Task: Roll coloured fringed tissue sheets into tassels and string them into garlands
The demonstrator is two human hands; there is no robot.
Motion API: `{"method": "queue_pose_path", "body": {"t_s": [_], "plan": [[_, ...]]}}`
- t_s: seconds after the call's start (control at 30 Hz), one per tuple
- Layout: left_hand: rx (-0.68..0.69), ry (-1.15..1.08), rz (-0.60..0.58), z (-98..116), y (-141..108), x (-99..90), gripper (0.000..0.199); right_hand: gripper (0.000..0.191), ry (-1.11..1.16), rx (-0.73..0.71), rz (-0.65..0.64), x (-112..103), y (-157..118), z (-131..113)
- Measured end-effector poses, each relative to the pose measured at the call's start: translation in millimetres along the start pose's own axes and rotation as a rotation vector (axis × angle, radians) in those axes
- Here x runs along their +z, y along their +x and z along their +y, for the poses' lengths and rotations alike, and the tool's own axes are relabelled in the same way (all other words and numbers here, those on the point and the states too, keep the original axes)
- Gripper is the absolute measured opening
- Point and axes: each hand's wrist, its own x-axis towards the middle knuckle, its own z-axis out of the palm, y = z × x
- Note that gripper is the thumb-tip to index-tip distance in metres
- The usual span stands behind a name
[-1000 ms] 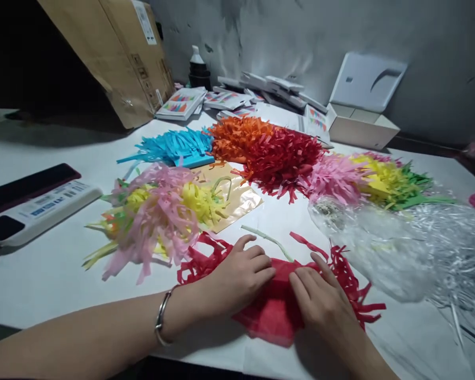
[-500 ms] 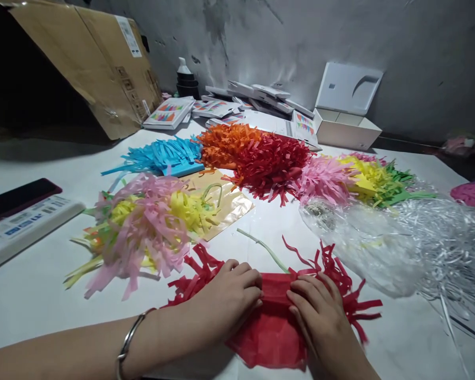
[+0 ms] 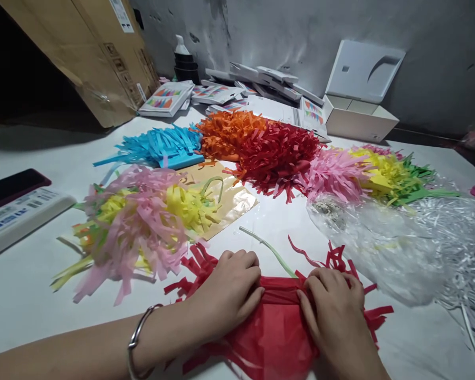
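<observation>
Red tissue paper [image 3: 281, 327] with fringed strips at both ends lies in front of me, its middle rolled into a narrow band. My left hand [image 3: 237, 285] grips the left part of that band, fingers curled over it and thumb toward the centre. On the right part, my right hand [image 3: 332, 295] holds the roll with bent fingers. Red fringe sticks out beyond both hands. A thin pale green strip [image 3: 271, 250] lies just behind the roll. Part of the paper under my hands is hidden.
A pink and yellow tissue tassel pile [image 3: 136, 221] lies left, by a brown envelope [image 3: 237, 198]. Blue [image 3: 154, 148], orange [image 3: 229, 132] and red tassels [image 3: 279, 158] lie behind. Silver tinsel [image 3: 455, 243] is right. A phone [image 3: 13, 187], flat boxes [image 3: 168, 98] and a carton [image 3: 98, 58] stand around.
My hands have rolled the red paper's band a little and my right hand has shifted slightly right. More of the red sheet shows near me. The camera view has tilted slightly.
</observation>
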Motion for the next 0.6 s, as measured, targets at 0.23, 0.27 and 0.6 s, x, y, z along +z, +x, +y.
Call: {"method": "queue_pose_path", "body": {"t_s": [0.23, 0.27, 0.6], "plan": [[0.051, 0.017, 0.064, -6, 0, 6.3, 0.007, 0.03, 0.071, -0.451, 0.063, 2, -5, -8], [0.086, 0.03, 0.095, -5, -1, 6.7, 0.002, 0.029, 0.065, -0.451, 0.059, 3, -5, -8], [0.374, 0.065, 0.225, -10, -3, 12.9, 0.016, 0.032, 0.136, -0.385, 0.083, 5, -1, -13]]}}
